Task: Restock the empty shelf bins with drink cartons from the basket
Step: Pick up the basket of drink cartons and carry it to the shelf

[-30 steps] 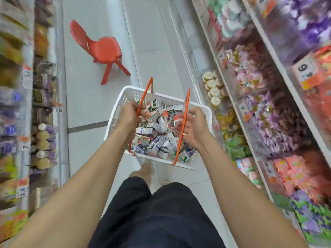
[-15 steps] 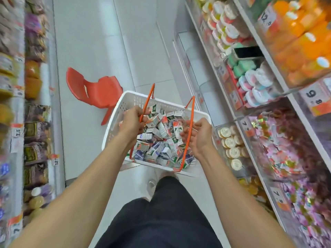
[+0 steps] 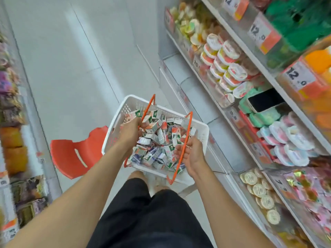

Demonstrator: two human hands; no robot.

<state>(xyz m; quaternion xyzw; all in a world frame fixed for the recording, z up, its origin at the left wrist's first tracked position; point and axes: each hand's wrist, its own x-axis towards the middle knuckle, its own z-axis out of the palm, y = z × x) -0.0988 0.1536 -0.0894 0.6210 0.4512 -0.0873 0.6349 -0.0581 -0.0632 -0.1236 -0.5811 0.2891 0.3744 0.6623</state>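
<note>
A white plastic basket (image 3: 201,135) with two orange wire handles hangs in front of me, heaped with several small drink cartons (image 3: 157,138). My left hand (image 3: 129,133) grips the left orange handle (image 3: 148,109). My right hand (image 3: 192,154) curls round the right orange handle (image 3: 186,133). Empty clear shelf bins (image 3: 195,97) run along the low shelf to the right of the basket.
A red plastic chair (image 3: 78,153) stands on the white tiled floor just left of the basket. Stocked shelves line both sides of the aisle, with tubs and sweets (image 3: 231,68) on the right. A dark phone (image 3: 265,102) lies on the green tubs.
I have walked forward along the aisle with the basket. The red chair has come from far ahead to beside the basket, and the empty bins are now near.
</note>
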